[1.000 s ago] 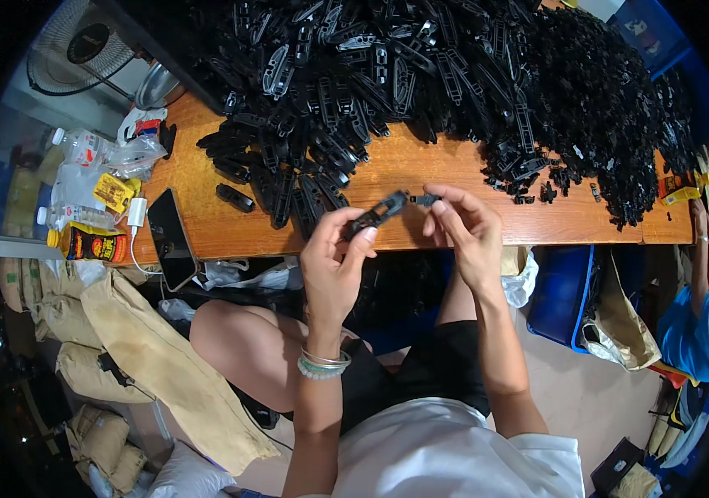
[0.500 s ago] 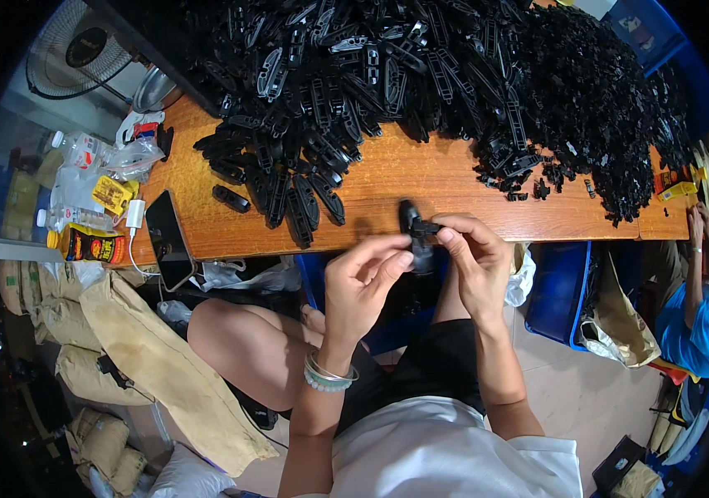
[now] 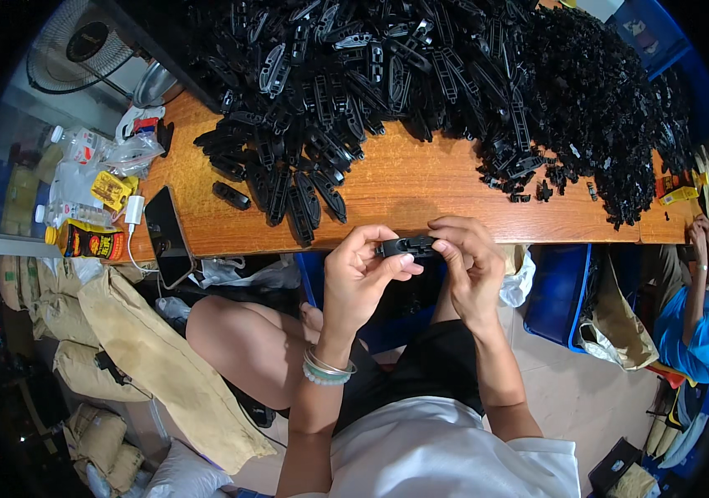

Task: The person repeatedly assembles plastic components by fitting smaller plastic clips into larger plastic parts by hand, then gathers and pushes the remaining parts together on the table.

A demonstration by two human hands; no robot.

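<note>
Just off the table's front edge, a long black plastic part (image 3: 408,246) lies level between my two hands. My left hand (image 3: 359,275) grips its left end between thumb and fingers. At the other end, my right hand (image 3: 472,272) pinches with thumb and fingertips; whether a separate small black piece sits there I cannot tell. Beyond the hands, a large heap of similar long black plastic parts (image 3: 321,100) covers the back of the table. Several of them lie in a loose group (image 3: 303,207) toward the front. To the right rises a heap of small black pieces (image 3: 591,108).
The wooden table (image 3: 421,187) ends just before my lap. On its left lie a phone (image 3: 169,236) with a white cable, plastic bottles (image 3: 80,217) and a snack packet (image 3: 93,243). Blue bins (image 3: 555,290) stand below. A person in blue (image 3: 700,332) sits at the right.
The black part has turned from upright and blurred to lying level. My left fingers have closed round its left end, and my right fingers stay at its right end.
</note>
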